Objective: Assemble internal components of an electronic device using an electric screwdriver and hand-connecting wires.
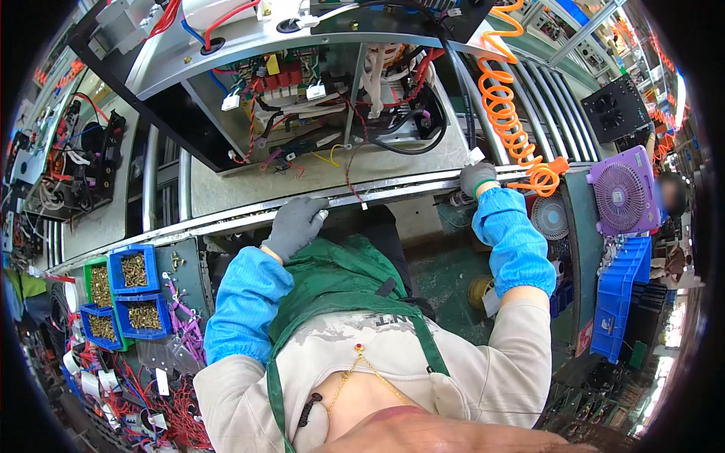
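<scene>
My left hand, in a grey glove, rests at the metal front rail of the conveyor with its fingers stretched out and nothing visible in them. Gloved too, my right hand is closed at the same rail farther right; what it grips, if anything, is hidden. Just beyond it is a small white tag or connector near a black cable. Ahead stands an open metal cabinet with boards and wiring inside. A thin red wire pair with a white plug hangs over the rail between my hands.
An orange coiled air hose lies on the rollers at right, with a purple fan and a blue bin beyond. At left are blue trays of brass screws, red wires and another wired unit.
</scene>
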Demonstrator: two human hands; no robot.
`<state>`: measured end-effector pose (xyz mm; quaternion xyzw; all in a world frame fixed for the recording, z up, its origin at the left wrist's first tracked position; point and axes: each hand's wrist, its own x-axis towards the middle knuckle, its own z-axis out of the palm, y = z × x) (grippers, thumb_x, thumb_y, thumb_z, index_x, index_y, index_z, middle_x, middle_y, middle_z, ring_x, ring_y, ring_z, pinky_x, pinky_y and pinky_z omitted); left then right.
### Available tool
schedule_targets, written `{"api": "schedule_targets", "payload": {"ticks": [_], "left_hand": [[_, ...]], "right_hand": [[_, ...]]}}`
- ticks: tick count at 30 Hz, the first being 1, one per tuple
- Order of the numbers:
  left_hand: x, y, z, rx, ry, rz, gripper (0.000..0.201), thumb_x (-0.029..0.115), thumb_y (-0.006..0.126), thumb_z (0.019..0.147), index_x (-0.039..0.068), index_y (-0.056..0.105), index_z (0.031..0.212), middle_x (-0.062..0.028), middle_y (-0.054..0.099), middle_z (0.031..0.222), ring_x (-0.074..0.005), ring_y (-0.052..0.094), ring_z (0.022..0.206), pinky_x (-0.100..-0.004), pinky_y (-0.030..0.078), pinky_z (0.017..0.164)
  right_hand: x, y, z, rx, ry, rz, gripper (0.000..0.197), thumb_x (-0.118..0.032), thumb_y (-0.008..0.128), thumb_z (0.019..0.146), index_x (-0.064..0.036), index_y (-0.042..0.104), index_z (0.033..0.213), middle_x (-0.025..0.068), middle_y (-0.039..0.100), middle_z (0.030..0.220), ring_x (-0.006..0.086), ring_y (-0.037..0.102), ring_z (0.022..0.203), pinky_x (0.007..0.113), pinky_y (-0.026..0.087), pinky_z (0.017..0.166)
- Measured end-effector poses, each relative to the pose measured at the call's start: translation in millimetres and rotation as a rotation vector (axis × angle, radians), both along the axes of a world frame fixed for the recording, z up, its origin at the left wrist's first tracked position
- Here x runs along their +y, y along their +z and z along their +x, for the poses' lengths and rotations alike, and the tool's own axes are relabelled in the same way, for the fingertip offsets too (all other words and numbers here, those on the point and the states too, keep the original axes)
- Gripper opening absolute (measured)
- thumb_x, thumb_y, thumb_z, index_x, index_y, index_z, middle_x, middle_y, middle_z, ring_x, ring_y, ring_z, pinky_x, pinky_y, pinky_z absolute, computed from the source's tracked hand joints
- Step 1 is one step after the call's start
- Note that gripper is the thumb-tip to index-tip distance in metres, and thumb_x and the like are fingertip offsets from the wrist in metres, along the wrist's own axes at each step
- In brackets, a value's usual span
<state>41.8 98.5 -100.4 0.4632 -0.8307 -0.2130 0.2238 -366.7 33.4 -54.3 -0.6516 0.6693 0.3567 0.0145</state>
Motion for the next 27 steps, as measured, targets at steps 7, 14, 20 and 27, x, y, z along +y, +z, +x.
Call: {"api": "schedule_targets", "payload": {"ticks": [7, 14, 20, 27], "left_hand": [[4, -6, 7, 0.114, 0.041, 0.027, 0.023, 0.021, 0.056, 0.084, 0.01, 0.062, 0.103, -0.0123, 0.059, 0.087, -0.0312, 0.056, 0.084, -0.0418, 0.045, 0.073], [9, -5, 4, 0.12, 0.067, 0.017, 0.026, 0.019, 0.056, 0.083, 0.01, 0.06, 0.108, -0.0132, 0.059, 0.093, -0.0322, 0.056, 0.087, -0.0414, 0.045, 0.077], [22, 49, -6, 0.22, 0.16, -0.174, 0.048, 0.014, 0.058, 0.082, 0.008, 0.047, 0.127, -0.0188, 0.054, 0.108, -0.0341, 0.055, 0.095, -0.0394, 0.045, 0.084], [18, 80, -16, 0.739, 0.001, 0.521, 0.056, 0.01, 0.045, 0.092, 0.01, 0.024, 0.144, -0.0138, 0.064, 0.09, -0.0215, 0.062, 0.081, -0.032, 0.049, 0.081]], "right_hand": [[4, -9, 97, -0.567, -0.077, -0.504, 0.029, -0.022, 0.054, 0.078, -0.0058, 0.059, 0.101, 0.0128, 0.065, 0.09, 0.0327, 0.063, 0.084, 0.045, 0.049, 0.073], [9, 1, 190, -1.44, -0.179, -0.698, 0.032, -0.024, 0.064, 0.077, -0.0005, 0.062, 0.098, 0.0145, 0.062, 0.075, 0.0246, 0.061, 0.064, 0.036, 0.047, 0.061], [37, 46, 207, -1.589, -0.447, -0.12, 0.033, -0.029, 0.058, 0.085, -0.002, 0.062, 0.103, 0.0069, 0.063, 0.073, 0.0121, 0.054, 0.051, 0.028, 0.044, 0.052], [52, 71, 217, -1.497, 0.023, -1.002, 0.026, -0.017, 0.059, 0.082, -0.0008, 0.059, 0.103, 0.0106, 0.061, 0.081, 0.0172, 0.053, 0.051, 0.028, 0.045, 0.05]]}}
